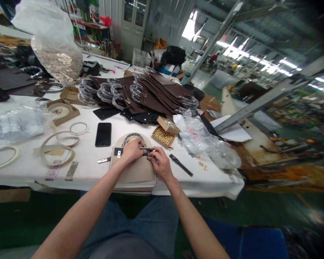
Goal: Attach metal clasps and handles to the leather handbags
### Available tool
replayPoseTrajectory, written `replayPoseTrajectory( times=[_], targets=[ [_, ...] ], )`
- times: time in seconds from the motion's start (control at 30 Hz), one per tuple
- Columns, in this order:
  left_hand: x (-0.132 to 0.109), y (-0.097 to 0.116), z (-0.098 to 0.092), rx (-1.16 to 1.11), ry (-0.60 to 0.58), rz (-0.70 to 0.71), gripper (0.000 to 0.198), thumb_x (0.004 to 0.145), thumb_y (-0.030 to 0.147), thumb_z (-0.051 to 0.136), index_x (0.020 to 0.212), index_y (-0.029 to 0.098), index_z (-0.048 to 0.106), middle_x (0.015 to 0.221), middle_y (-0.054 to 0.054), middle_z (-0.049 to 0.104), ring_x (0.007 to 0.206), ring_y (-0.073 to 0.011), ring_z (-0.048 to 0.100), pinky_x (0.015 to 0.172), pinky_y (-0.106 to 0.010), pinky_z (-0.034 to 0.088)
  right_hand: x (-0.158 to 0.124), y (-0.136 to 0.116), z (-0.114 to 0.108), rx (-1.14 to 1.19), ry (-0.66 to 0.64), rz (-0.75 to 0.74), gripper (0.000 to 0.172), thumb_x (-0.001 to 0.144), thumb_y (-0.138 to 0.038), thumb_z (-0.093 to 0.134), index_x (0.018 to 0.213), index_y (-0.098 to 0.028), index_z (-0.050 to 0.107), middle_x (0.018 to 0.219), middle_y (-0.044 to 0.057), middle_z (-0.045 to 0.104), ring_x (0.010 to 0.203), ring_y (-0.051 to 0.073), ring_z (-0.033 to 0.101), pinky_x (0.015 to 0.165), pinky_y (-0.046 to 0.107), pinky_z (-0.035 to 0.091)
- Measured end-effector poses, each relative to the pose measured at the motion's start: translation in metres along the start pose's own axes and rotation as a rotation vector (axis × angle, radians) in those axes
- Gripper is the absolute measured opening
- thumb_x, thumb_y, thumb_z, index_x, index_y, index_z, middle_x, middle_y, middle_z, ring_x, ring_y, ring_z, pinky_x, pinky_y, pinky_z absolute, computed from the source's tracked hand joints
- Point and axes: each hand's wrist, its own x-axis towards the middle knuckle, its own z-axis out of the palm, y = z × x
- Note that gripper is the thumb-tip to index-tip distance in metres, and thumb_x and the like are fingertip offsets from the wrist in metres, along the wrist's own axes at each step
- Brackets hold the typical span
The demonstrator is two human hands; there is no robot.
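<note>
A beige leather bag panel (136,172) lies on the white table (91,162) right in front of me, its curved top handle (132,136) pointing away. My left hand (132,150) and my right hand (160,162) rest on its upper edge. Both are closed with fingers pinched on a small black strip (147,151) with metal fittings that lies across the panel. A small metal tool (104,160) sticks out from under the panel's left side.
A black phone (103,134) lies left of the panel, a black tool (180,164) on its right. Small boxes of gold hardware (163,135), crumpled plastic bags (205,140), a stack of brown bag panels (151,95), beige strap loops (59,144) and a hanging bag of metal parts (56,61) surround it.
</note>
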Motion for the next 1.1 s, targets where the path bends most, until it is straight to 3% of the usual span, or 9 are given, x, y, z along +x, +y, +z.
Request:
replayPoseTrajectory(
  times=[0.47, 0.7, 0.93, 1.1],
  targets=[
    [0.002, -0.001, 0.004, 0.061, 0.032, 0.104, 0.023, 0.086, 0.029, 0.083, 0.109, 0.027, 0.082, 0.103, -0.007, 0.083, 0.104, -0.0305, 0.076, 0.098, -0.039, 0.056, 0.008, 0.004, -0.003, 0.012, -0.129, -0.063, 0.013, 0.112, -0.022, 0.06, 0.121, -0.028, 0.066, 0.123, 0.01, 0.073, 0.118, 0.03, 0.067, 0.105, 0.051, 0.056],
    [0.013, -0.013, 0.004, -0.048, -0.088, 0.102, 0.029, 0.084, 0.024, 0.083, 0.113, 0.024, 0.083, 0.113, -0.007, 0.083, 0.108, -0.0277, 0.076, 0.102, -0.036, 0.057, 0.008, 0.004, -0.007, -0.069, -0.144, -0.03, 0.012, 0.111, -0.026, 0.065, 0.123, -0.027, 0.065, 0.116, 0.009, 0.073, 0.106, 0.03, 0.066, 0.097, 0.049, 0.052],
    [0.013, -0.017, 0.007, -0.075, -0.073, 0.1, 0.031, 0.082, 0.022, 0.084, 0.113, 0.024, 0.083, 0.113, -0.007, 0.084, 0.107, -0.0269, 0.077, 0.102, -0.036, 0.058, 0.011, 0.002, -0.01, -0.089, -0.155, -0.059, 0.01, 0.11, -0.024, 0.066, 0.119, -0.028, 0.066, 0.115, 0.008, 0.076, 0.109, 0.03, 0.068, 0.101, 0.05, 0.051],
    [0.005, -0.013, 0.005, -0.032, -0.03, 0.1, 0.029, 0.085, 0.023, 0.083, 0.113, 0.027, 0.083, 0.111, -0.006, 0.084, 0.109, -0.0288, 0.078, 0.1, -0.037, 0.057, 0.005, 0.004, -0.006, -0.015, -0.106, -0.046, 0.006, 0.111, -0.025, 0.065, 0.114, -0.028, 0.07, 0.128, 0.01, 0.072, 0.123, 0.031, 0.068, 0.107, 0.05, 0.056]
  ],
)
